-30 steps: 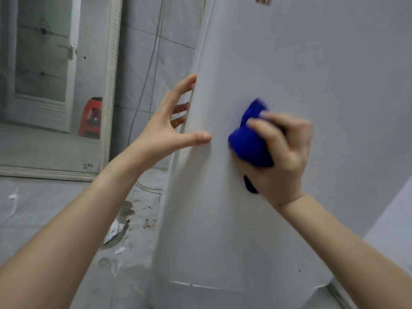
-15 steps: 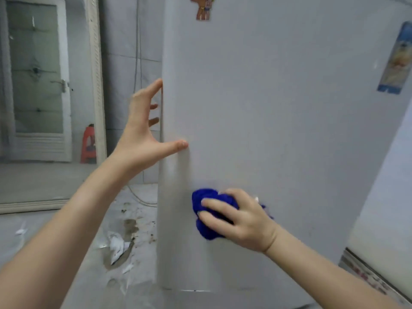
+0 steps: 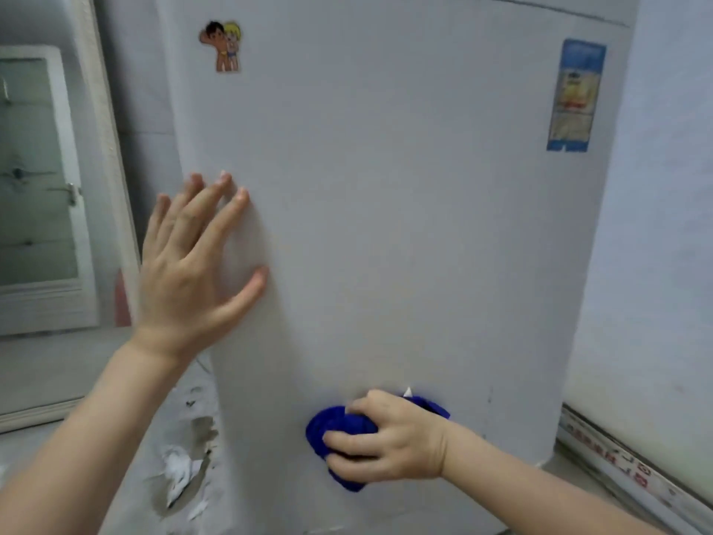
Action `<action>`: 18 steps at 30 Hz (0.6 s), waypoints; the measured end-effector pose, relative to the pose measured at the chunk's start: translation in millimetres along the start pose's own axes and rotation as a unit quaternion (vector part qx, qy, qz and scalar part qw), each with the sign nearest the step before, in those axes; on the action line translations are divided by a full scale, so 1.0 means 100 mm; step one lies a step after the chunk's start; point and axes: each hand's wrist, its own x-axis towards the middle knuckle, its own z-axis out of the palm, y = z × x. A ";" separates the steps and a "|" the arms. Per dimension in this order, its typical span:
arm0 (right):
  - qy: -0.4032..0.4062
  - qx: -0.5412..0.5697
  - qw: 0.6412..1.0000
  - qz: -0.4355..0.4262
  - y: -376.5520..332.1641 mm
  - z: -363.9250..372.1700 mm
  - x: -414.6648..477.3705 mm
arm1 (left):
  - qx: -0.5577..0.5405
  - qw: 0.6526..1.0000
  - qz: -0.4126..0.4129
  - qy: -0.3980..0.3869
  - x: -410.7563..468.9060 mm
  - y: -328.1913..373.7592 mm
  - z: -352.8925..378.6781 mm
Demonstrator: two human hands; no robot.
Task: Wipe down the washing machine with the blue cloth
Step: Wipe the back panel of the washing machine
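1. Two bare hands are on the white side panel of the washing machine (image 3: 386, 225), which fills the centre of the frame;
2. The left hand (image 3: 193, 272) is at the middle left of the frame; its fingers are straight and spread; the fingertips (image 3: 242, 195) and the thumb touch the panel near its left edge; it holds nothing;
3. The right hand (image 3: 389, 438) is at the lower centre; its fingers are curled round the blue cloth (image 3: 339, 430), which is bunched up and pressed against the low part of the panel; some cloth shows left of and under the fingers, and a small part behind the knuckles;
4. A cartoon sticker (image 3: 222, 46) with two figures sits at the upper left of the panel; a blue and yellow label (image 3: 575, 96) sits at the upper right, its print too blurred to read;
5. At the left of the frame stands a white door (image 3: 34, 187) with a glass pane and a metal handle; on the grey floor (image 3: 58, 380) at the lower left, torn white scraps (image 3: 181, 473) lie beside the base of the machine; a pale wall (image 3: 656, 225) fills the right.
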 end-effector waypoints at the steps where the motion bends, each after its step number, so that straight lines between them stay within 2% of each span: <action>1: -0.006 0.000 1.000 -0.011 0.03 -0.01 0.00 | 0.020 0.999 0.026 0.003 0.00 0.04 0.01; 3: 0.033 -0.028 0.999 0.012 0.28 -0.14 0.15 | 0.036 0.998 0.057 0.002 0.01 0.12 0.06; 5: 0.099 -0.065 0.988 0.098 0.64 -0.37 0.41 | 0.028 0.998 0.051 -0.003 0.02 0.17 0.10; 7: 0.160 -0.094 0.955 0.229 1.04 -0.62 0.67 | 0.020 0.999 0.041 0.000 0.02 0.19 0.13; 9: 0.224 -0.098 0.908 0.341 1.29 -0.80 0.81 | 0.014 0.999 0.032 0.013 0.02 0.23 0.17; 10: 0.244 -0.099 0.889 0.373 1.31 -0.80 0.82 | 0.013 0.999 0.028 0.019 0.02 0.26 0.19; 11: 0.240 -0.115 0.886 0.380 1.25 -0.77 0.78 | 0.013 0.999 0.023 0.023 0.02 0.28 0.22; 13: 0.182 -0.088 0.934 0.296 0.95 -0.56 0.50 | 0.020 0.999 0.016 0.025 0.01 0.31 0.26; 15: 0.030 -0.039 0.982 0.184 0.51 -0.38 0.10 | 0.031 0.999 0.014 0.028 0.00 0.32 0.27; 17: -0.129 0.130 0.972 0.149 0.11 -0.21 -0.24 | 0.036 0.999 0.014 0.033 -0.01 0.32 0.27; 18: -0.157 0.117 0.973 0.122 -0.02 -0.20 -0.30 | 0.037 0.999 0.014 0.035 -0.01 0.32 0.28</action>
